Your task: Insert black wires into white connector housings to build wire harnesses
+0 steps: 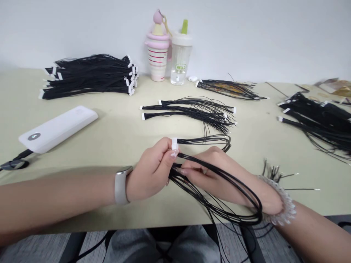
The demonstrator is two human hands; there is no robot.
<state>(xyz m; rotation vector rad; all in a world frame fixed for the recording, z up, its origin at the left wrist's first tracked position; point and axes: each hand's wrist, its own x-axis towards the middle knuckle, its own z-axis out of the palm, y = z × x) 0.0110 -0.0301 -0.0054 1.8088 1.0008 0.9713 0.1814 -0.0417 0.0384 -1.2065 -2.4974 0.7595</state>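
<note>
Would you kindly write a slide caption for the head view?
Left hand gripping a white connector, its black wires looping past the right hand, at a table.

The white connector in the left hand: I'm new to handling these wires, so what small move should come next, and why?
Perhaps draw one of the black wires clear with the right hand while the left hand holds the white connector steady: it is pinched there, the right hand is at the wires close by, and these bunch together, some hanging beyond the table.
</note>
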